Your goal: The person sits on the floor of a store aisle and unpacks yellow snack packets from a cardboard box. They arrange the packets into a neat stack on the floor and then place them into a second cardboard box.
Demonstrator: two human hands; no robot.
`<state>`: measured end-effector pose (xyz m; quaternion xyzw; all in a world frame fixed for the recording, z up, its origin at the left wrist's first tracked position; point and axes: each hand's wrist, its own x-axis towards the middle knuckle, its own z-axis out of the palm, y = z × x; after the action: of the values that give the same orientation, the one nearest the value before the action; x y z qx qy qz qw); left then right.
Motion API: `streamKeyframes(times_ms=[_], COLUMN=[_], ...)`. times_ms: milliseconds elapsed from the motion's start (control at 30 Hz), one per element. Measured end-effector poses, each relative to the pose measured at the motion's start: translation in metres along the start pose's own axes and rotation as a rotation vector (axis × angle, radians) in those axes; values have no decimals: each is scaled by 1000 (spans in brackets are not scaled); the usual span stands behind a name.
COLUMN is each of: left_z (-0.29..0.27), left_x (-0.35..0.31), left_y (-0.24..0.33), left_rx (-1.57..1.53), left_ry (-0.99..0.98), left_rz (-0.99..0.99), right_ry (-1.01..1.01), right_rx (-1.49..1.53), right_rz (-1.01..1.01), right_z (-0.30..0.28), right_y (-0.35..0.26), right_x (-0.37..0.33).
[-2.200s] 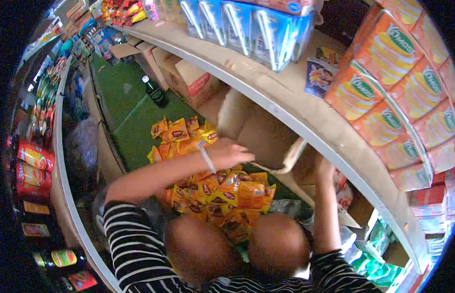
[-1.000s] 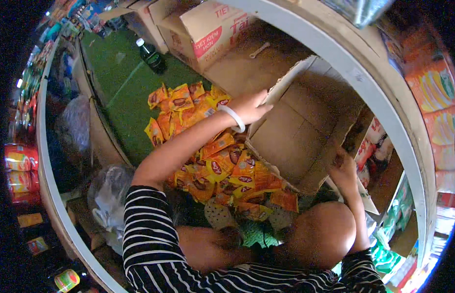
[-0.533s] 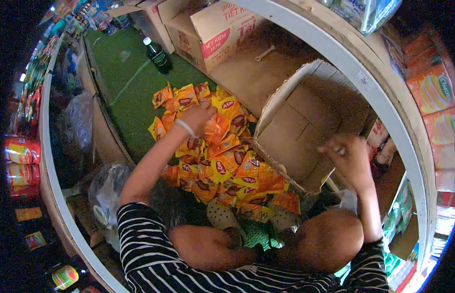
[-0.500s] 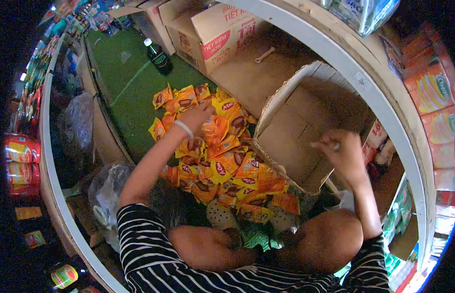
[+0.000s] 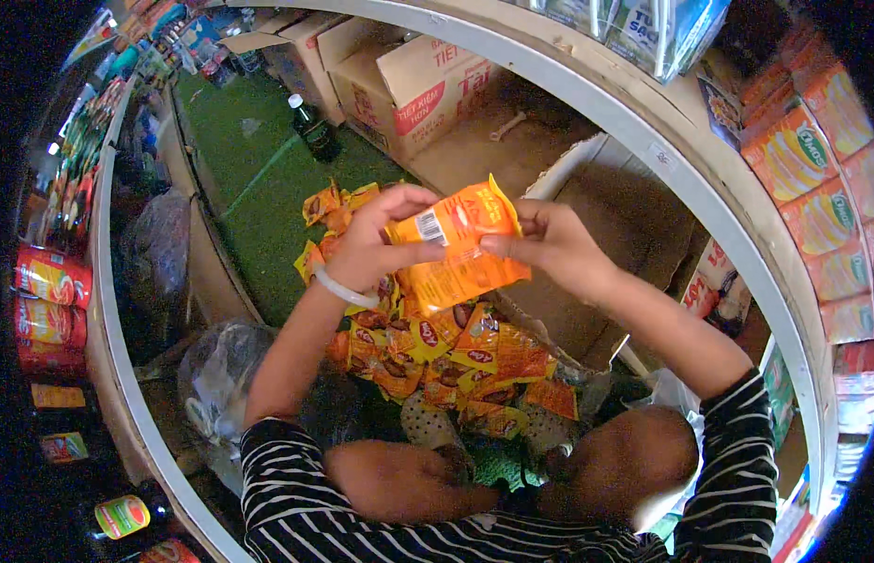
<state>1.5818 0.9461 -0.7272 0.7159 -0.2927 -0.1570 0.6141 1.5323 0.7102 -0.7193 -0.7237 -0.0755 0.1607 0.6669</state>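
In front of me, both hands hold orange-yellow packets point(image 5: 463, 281), overlapping like two flat sachets, with a barcode on the face toward me. My left hand point(image 5: 376, 246), with a pale band at its wrist, grips the left edge, thumb on the front. On the opposite edge, my right hand point(image 5: 561, 246) pinches with thumb and fingers. Below and partly behind them lies a loose pile of similar orange and yellow packets point(image 5: 446, 349). An open cardboard box point(image 5: 634, 220) stands to the right of the pile, its near-left part hidden by my right hand and the packets.
A dark bottle with a white cap point(image 5: 313, 129) stands on the green mat point(image 5: 240, 155). Beyond it are open cardboard cartons point(image 5: 385, 98). A curved grey shelf edge point(image 5: 728, 216) bounds the right side. A clear plastic bag point(image 5: 221, 371) lies at the left.
My left hand has lifted from the pile, and my right hand has come left from over the box. Both now hold orange packets up together.
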Motion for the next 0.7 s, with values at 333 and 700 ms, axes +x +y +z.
streamKeyframes(times_ms=[333,700], left_z=[11,46], left_x=[-38,-42], left_y=[-28,31], left_rx=[-990,820], left_ry=[343,102], left_rz=[-216,445], right_ry=[-296,-125], right_rx=[857,955], right_rz=[122,-8], right_z=[19,42], right_y=[9,14], right_x=[44,23])
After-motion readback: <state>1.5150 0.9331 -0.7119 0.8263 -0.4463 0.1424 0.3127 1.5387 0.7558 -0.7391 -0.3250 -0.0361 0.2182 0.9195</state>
